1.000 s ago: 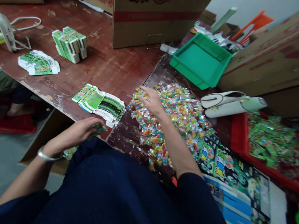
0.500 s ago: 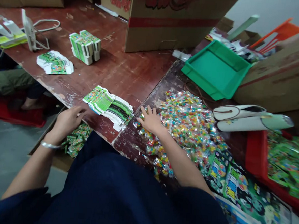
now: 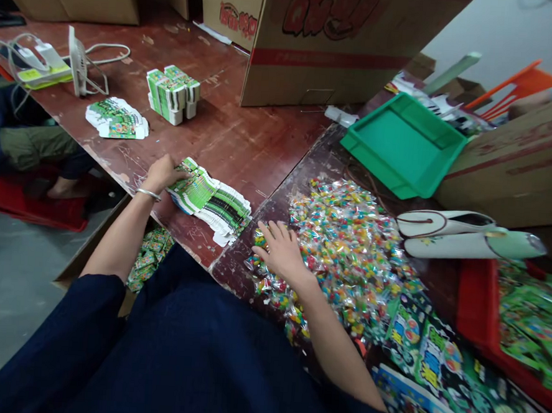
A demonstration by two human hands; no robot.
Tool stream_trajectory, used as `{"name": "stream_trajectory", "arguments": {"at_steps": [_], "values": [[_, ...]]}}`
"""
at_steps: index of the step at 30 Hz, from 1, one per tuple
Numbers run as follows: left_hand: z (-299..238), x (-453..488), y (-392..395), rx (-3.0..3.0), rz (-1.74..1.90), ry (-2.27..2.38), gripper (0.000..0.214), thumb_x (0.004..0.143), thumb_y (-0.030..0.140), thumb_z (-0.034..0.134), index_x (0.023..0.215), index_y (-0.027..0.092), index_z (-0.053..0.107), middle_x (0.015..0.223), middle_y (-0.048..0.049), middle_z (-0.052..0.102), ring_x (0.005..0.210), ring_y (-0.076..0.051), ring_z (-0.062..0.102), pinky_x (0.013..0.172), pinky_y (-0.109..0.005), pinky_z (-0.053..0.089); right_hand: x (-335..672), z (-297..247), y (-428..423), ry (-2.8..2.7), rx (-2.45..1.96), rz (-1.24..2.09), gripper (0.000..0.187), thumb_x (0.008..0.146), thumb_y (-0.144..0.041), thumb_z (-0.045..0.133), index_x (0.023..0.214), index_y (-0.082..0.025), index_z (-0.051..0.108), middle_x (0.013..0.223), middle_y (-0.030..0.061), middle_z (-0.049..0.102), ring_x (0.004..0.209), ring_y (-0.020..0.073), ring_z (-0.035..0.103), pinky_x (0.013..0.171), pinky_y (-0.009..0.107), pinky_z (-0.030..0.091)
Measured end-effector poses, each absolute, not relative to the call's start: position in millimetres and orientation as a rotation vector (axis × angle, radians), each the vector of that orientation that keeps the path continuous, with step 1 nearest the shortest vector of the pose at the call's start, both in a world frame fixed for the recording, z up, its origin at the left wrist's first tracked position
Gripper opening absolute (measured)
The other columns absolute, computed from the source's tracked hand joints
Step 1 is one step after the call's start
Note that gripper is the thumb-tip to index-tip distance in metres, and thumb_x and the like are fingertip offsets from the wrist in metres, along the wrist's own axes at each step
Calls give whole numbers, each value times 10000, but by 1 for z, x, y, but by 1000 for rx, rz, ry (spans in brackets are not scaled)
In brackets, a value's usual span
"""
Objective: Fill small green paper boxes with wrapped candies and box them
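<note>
My left hand (image 3: 162, 173) rests on the near end of a fanned stack of flat green-and-white cartons (image 3: 211, 199) on the brown table; its fingers curl onto the top carton. My right hand (image 3: 280, 250) lies palm down, fingers spread, on the near edge of a wide heap of small clear bags of coloured candy (image 3: 348, 248). Below the table edge, a cardboard box of filled green packets (image 3: 149, 258) shows by my left arm.
A green plastic tray (image 3: 404, 146) and a large printed cardboard box (image 3: 323, 47) stand behind the heap. Folded green boxes (image 3: 173, 94), a flat carton (image 3: 117, 119), a white pouch (image 3: 466, 234) and a red bin (image 3: 480, 306) are around. Another person's legs (image 3: 36, 148) show at left.
My left hand rose from the box below the table edge up onto the fanned carton stack. My right hand drew back from the middle of the candy heap to its near edge.
</note>
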State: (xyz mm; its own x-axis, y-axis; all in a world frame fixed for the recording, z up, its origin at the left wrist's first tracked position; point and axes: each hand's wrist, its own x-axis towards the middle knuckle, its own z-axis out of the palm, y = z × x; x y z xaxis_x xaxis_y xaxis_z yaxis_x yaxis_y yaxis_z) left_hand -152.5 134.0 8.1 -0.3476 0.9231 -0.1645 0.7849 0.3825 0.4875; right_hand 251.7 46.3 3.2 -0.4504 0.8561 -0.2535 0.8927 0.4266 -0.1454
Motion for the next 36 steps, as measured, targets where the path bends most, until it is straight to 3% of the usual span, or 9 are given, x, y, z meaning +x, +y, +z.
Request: {"name": "stream_trajectory", "arguments": {"at_steps": [5, 8, 12, 15, 19, 25, 30, 34, 36], "values": [[37, -115, 92, 1516, 869, 2205, 148, 919, 314, 642, 886, 172, 614, 900, -60, 704, 827, -191, 613, 775, -282, 473, 238, 34, 55, 2962, 1842, -986, 518, 999, -455, 625, 1461, -220, 615, 1498, 166, 643, 1398, 325, 602, 1208, 554, 465], [50, -68, 61, 1588, 1070, 1694, 143, 928, 311, 641, 887, 174, 637, 856, -45, 718, 788, -181, 661, 757, -282, 531, 215, 50, 57, 2884, 1959, -1807, 557, 946, -532, 695, 1424, -260, 604, 1315, 124, 721, 1053, 233, 739, 876, 399, 641], [46, -10, 29, 1779, 1195, 1331, 152, 969, 312, 651, 1031, 177, 681, 917, -73, 760, 811, -201, 723, 764, -328, 597, 194, 54, 56, 2642, 2008, -2296, 374, 855, -562, 791, 975, -216, 710, 861, 15, 720, 711, 147, 643, 611, 263, 532], [36, 15, 14, 2064, 1234, 1362, 366, 935, 365, 753, 1234, 169, 677, 1169, -158, 772, 1066, -290, 747, 949, -452, 615, 196, 48, 53, 2591, 2235, -2281, 361, 856, -545, 786, 818, -204, 672, 698, -32, 627, 608, 117, 538, 568, 247, 449], [27, 32, 8, 2058, 1170, 1347, 644, 858, 377, 852, 1413, 145, 621, 1365, -230, 716, 1243, -367, 713, 1068, -561, 584, 207, 36, 43, 2526, 2504, -2208, 370, 885, -571, 743, 865, -204, 698, 713, -26, 647, 628, 137, 557, 592, 262, 476], [35, 35, 21, 1355, 1020, 881, 562, 901, 447, 814, 1387, 193, 695, 1376, -193, 736, 1265, -332, 721, 1075, -550, 585, 222, 24, 17, 3002, 2318, -1730, 505, 1029, -609, 505, 1299, -246, 730, 1181, 112, 787, 1171, 307, 719, 1029, 477, 583], [41, 31, 26, 1151, 938, 750, 547, 854, 559, 835, 1260, 196, 783, 1185, -161, 808, 1127, -294, 762, 1053, -508, 576, 228, 24, 10, 3166, 2075, -1494, 590, 1046, -510, 530, 1581, -261, 504, 1163, 105, 801, 956, 271, 781, 876, 444, 653], [40, 29, 28, 1064, 932, 718, 515, 857, 587, 823, 1208, 210, 806, 1154, -127, 813, 1034, -248, 767, 991, -415, 578, 230, 31, 14, 3301, 1802, -1415, 303, 1044, -438, 563, 1240, -282, 733, 1128, 84, 806, 1010, 267, 775, 884, 423, 647], [41, 27, 30, 1080, 908, 721, 501, 839, 573, 846, 1185, 212, 814, 1163, -115, 810, 1039, -242, 757, 993, -393, 561, 231, 33, 15, 3279, 1719, -1509, 231, 1027, -421, 606, 1163, -277, 725, 1009, 62, 800, 885, 240, 775, 792, 389, 651]]}}
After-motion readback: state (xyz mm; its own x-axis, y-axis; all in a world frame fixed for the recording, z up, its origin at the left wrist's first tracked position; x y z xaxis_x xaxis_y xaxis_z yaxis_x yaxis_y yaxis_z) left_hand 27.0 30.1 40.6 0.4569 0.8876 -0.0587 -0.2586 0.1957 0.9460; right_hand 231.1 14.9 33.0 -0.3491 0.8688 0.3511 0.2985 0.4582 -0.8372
